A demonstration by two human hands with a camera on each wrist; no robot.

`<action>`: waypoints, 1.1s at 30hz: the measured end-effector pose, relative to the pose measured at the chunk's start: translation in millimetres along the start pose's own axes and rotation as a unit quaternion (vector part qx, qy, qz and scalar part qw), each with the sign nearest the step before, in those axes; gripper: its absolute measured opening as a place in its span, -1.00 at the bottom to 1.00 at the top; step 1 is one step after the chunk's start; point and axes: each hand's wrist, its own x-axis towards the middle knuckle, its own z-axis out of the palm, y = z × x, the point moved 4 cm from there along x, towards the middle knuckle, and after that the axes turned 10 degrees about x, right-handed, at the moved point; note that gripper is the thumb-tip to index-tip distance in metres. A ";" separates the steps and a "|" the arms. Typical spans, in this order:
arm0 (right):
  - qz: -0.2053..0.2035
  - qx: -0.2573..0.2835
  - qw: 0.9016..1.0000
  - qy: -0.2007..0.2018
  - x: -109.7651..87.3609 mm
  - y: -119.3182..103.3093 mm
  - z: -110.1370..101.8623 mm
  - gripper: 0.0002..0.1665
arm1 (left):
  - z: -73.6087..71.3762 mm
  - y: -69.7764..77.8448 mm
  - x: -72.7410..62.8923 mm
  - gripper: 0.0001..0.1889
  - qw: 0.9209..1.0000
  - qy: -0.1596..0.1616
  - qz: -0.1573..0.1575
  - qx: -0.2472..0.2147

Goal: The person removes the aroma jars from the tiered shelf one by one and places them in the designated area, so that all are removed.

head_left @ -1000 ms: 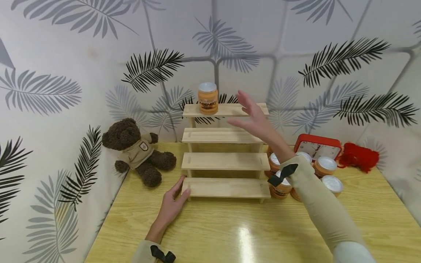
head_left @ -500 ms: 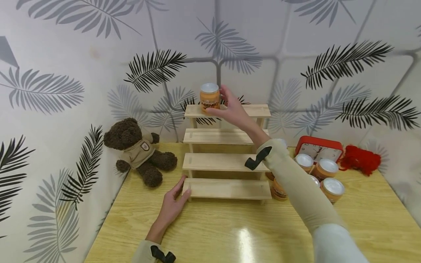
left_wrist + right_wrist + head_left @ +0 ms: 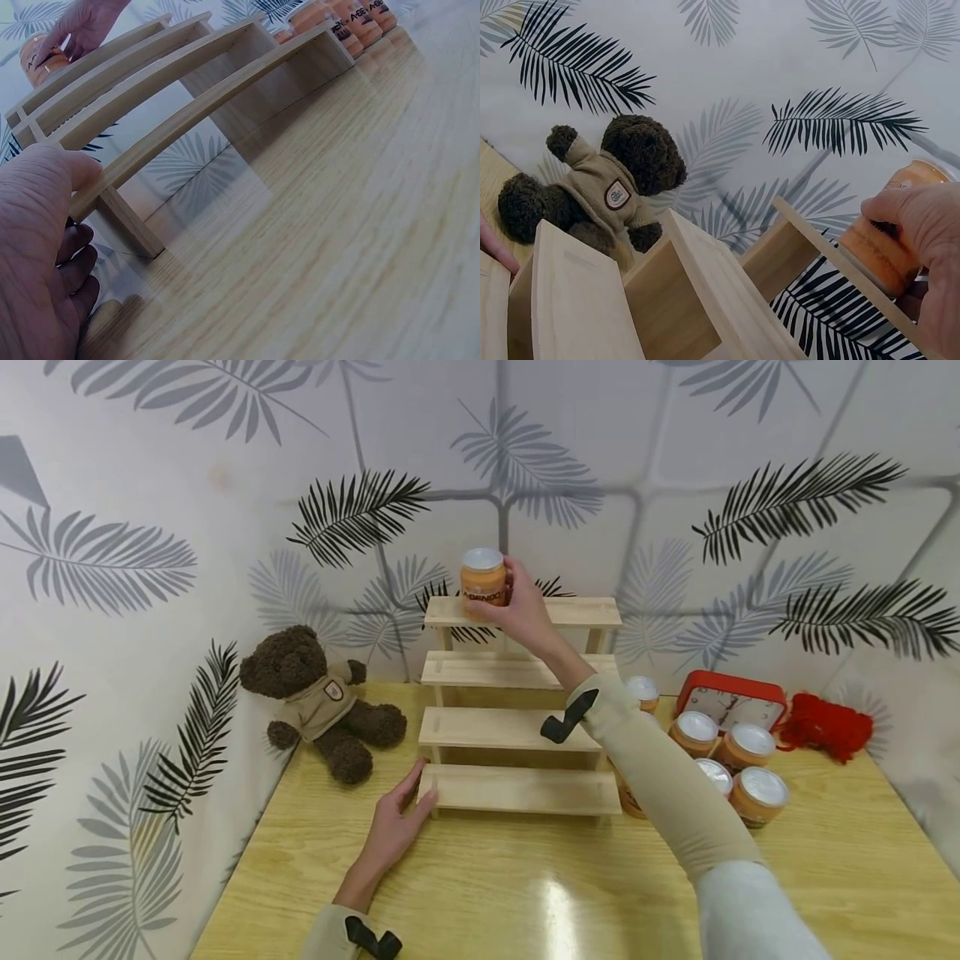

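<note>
An orange jar (image 3: pixel 482 578) with a silvery-white lid stands upright near the left end of the top step of a wooden tiered shelf (image 3: pixel 517 789). My right hand (image 3: pixel 525 610) grips this jar from its right side, thumb in front and fingers behind. In the right wrist view the thumb (image 3: pixel 891 204) presses on the orange jar wall; the other fingers are mostly hidden. Low on the left, my left hand (image 3: pixel 395 822) holds the end of the bottom step. The left wrist view shows its thumb (image 3: pixel 84 169) over the board and its fingers curled below.
A brown teddy bear (image 3: pixel 315 702) in a beige shirt leans left of the shelf. Several more orange jars (image 3: pixel 757 797) stand right of it, partly hidden by my right sleeve (image 3: pixel 667 777). Behind them are a red clock (image 3: pixel 731 697) and a red fuzzy bundle (image 3: pixel 828 727).
My right hand has moved left to the jar on the top step and closed around it. The left hand stays at the bottom step.
</note>
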 end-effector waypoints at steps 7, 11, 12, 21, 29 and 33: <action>-0.012 -0.002 1.000 0.023 -2.3 0.1 -2.3 0.02 | -0.1 1.4 -0.7 -0.31 1.000 -0.004 -0.011 -0.006; -0.015 -0.006 0.999 0.030 -2.2 0.7 -3.8 0.02 | 0.0 2.1 -0.7 -0.31 1.000 -0.004 -0.010 -0.005; -0.016 -0.006 0.999 0.030 -2.7 0.6 -4.4 0.02 | 0.1 2.2 -0.6 -0.31 1.000 -0.003 -0.010 -0.006; -0.032 -0.004 0.999 0.032 -10.6 -0.4 -12.4 0.01 | 0.9 1.6 -0.4 -0.30 1.000 0.000 -0.002 -0.006; -0.030 0.009 0.999 0.036 -20.7 -1.1 -26.6 0.03 | 1.4 1.4 -1.5 -0.32 1.000 -0.003 0.010 -0.004; -0.041 0.018 0.998 0.045 -28.1 -5.2 -37.8 0.02 | 1.5 2.2 -1.5 -0.32 1.000 -0.005 0.005 -0.005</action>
